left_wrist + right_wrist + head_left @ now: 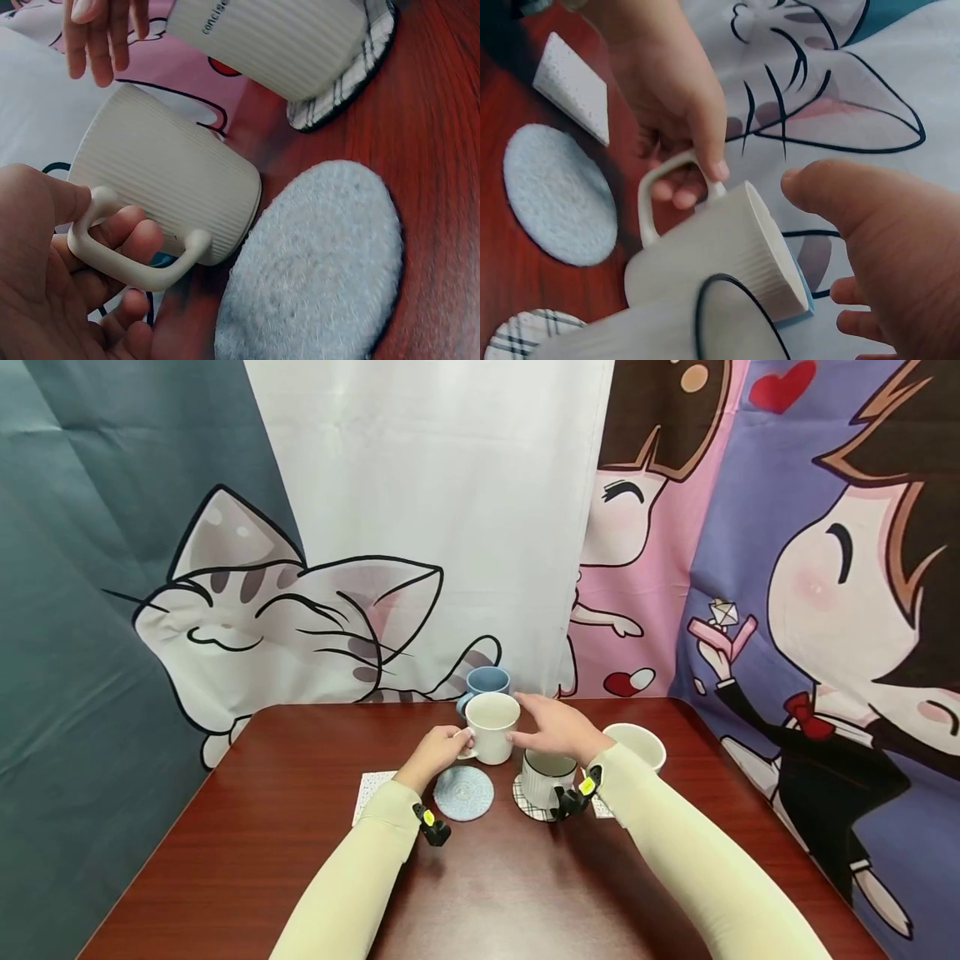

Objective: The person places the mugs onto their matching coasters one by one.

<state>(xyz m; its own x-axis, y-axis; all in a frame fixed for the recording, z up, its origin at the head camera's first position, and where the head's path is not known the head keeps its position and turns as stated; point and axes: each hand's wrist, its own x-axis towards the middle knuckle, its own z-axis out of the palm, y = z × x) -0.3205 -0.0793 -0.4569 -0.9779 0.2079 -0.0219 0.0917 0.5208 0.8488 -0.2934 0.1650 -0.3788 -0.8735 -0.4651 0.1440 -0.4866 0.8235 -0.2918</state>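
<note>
By its handle, my left hand (433, 753) grips a cream ribbed mug (492, 737), fingers through the loop and thumb on top, as the left wrist view shows. My right hand (561, 727) is beside the mug's rim, its thumb (814, 184) and fingers spread apart from the wall. A round light-blue coaster (463, 793) lies in front of the mug. Under my right wrist, a ribbed mug with a dark rim (547, 783) stands on a round checked coaster (334, 97); that mug carries small lettering in the left wrist view.
Behind the cream mug stands a blue mug (487, 678), partly hidden. To the right, a white cup (637, 743) is partly covered by my right forearm, near a square coaster (602, 807). Another square speckled coaster (371, 793) lies by my left wrist. Printed cloth (435, 485) hangs behind the table.
</note>
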